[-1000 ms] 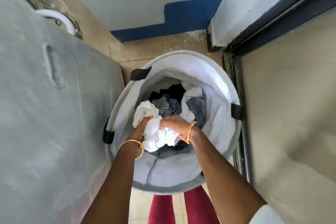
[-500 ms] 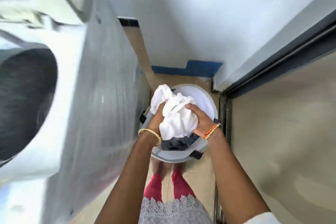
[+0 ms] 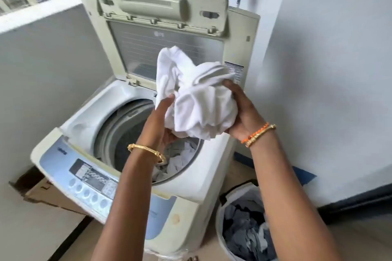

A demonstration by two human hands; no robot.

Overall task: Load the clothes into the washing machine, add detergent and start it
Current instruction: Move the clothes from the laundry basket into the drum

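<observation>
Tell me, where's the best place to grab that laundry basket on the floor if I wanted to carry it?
Probably by its rim. The laundry basket stands upright beside the washing machine, mouth open upward, with grey clothes inside. Come from above and grip opposite sides of the rim, or the dark strap at its edge, so it stays level.

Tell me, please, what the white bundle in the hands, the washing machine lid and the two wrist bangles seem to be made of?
White bundle: soft woven or knitted cloth, matt; it creases and folds, probably cotton.
Washing machine lid: cream moulded plastic frame, slightly yellowed, around a clear ribbed panel, either glass or plastic.
Bangles: shiny gold-coloured metal by their glint; whether real gold cannot be told.
</observation>
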